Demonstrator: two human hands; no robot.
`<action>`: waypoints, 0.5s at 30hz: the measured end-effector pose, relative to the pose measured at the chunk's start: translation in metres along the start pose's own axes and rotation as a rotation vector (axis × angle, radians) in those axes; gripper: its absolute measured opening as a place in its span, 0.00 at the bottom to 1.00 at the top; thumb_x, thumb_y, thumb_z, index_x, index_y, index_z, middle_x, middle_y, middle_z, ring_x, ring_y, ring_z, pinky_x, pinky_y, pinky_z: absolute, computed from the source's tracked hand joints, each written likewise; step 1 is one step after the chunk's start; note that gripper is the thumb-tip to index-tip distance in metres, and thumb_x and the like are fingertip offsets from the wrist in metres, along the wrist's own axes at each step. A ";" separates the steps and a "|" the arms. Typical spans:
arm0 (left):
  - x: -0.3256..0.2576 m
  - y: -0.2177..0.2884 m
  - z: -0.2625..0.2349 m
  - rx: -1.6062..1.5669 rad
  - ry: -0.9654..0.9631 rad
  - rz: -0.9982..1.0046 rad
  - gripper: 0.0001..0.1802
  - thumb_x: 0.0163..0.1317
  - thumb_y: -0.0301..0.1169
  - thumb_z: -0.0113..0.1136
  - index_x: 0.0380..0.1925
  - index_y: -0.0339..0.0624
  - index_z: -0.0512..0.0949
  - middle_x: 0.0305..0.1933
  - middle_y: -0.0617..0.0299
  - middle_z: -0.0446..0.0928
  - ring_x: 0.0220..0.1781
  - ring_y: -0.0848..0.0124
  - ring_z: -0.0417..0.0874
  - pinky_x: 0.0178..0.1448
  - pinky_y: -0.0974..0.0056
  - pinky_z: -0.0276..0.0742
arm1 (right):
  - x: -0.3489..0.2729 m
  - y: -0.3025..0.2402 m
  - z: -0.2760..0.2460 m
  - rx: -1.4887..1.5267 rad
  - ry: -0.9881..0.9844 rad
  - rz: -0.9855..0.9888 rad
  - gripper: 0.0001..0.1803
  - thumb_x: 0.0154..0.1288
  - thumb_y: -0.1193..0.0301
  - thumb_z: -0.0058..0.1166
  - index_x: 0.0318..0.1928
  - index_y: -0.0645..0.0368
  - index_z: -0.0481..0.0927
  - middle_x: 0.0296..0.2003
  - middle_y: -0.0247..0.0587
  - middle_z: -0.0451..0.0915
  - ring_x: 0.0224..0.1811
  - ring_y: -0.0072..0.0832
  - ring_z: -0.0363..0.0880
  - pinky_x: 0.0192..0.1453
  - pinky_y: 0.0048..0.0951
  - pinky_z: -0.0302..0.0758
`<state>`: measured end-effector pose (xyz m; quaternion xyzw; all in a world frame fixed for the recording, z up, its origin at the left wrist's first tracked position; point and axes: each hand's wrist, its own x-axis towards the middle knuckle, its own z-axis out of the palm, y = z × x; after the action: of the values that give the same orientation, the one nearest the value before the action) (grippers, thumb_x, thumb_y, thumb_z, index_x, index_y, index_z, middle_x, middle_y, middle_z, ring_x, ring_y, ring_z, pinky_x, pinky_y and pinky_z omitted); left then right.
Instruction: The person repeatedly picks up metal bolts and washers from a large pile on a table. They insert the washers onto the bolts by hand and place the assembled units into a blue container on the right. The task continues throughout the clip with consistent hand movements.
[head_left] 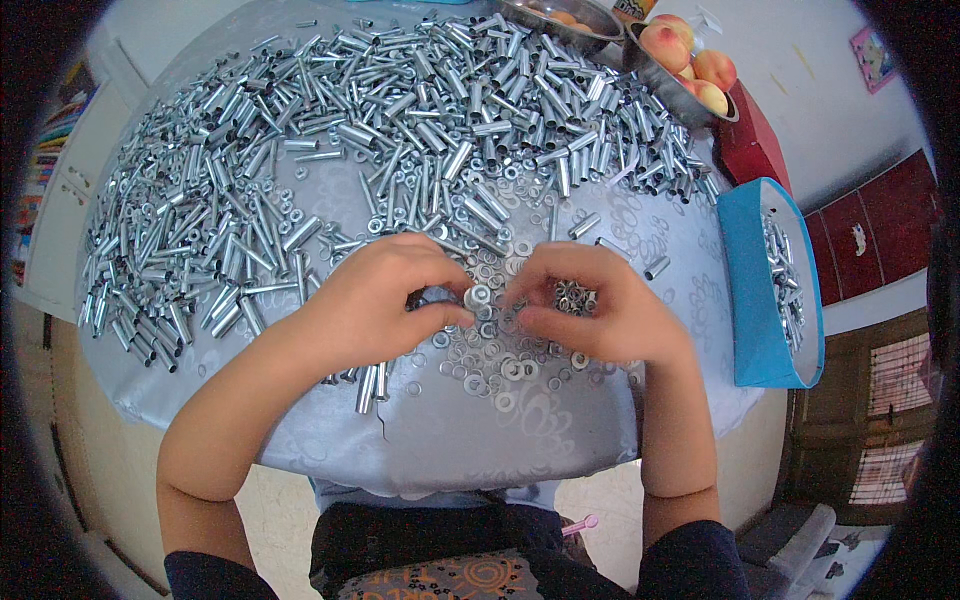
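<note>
My left hand [380,295] grips a short silver metal tube [478,297] whose round end shows between thumb and fingers. My right hand [600,305] is cupped around a small heap of metal washers [575,297] and its fingertips meet the tube's end. Both hands hover over loose washers [495,355] scattered on the grey tablecloth [520,430]. A large spread of silver tubes [330,130] covers the far half of the table.
A blue box [745,290] with finished metal parts stands at the right edge of the table. Metal bowls of peaches [690,60] sit at the far right. A red cabinet is beyond them, shelves at the left.
</note>
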<state>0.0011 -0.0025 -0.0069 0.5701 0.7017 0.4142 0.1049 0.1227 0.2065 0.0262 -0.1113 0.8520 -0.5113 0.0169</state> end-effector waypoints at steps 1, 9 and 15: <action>0.000 0.000 0.000 -0.002 0.005 -0.003 0.12 0.49 0.33 0.69 0.32 0.38 0.81 0.30 0.54 0.79 0.38 0.56 0.79 0.43 0.56 0.74 | 0.000 0.002 -0.003 -0.029 -0.002 -0.039 0.22 0.52 0.80 0.60 0.52 0.59 0.81 0.26 0.30 0.72 0.29 0.20 0.69 0.38 0.24 0.68; 0.000 0.001 0.000 -0.003 0.013 0.004 0.12 0.49 0.33 0.69 0.32 0.38 0.81 0.31 0.55 0.79 0.38 0.56 0.79 0.42 0.57 0.74 | 0.001 0.000 -0.007 -0.056 0.027 -0.003 0.21 0.54 0.79 0.58 0.52 0.58 0.81 0.30 0.35 0.77 0.31 0.21 0.73 0.38 0.24 0.71; 0.000 0.002 -0.001 -0.018 -0.001 -0.023 0.12 0.49 0.33 0.69 0.31 0.38 0.81 0.31 0.55 0.79 0.37 0.57 0.79 0.42 0.57 0.74 | 0.004 -0.006 0.003 0.023 0.057 0.088 0.15 0.51 0.80 0.57 0.43 0.60 0.83 0.30 0.34 0.79 0.31 0.22 0.73 0.39 0.24 0.70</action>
<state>0.0023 -0.0024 -0.0047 0.5613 0.7044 0.4190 0.1151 0.1203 0.2005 0.0309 -0.0589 0.8502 -0.5229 0.0165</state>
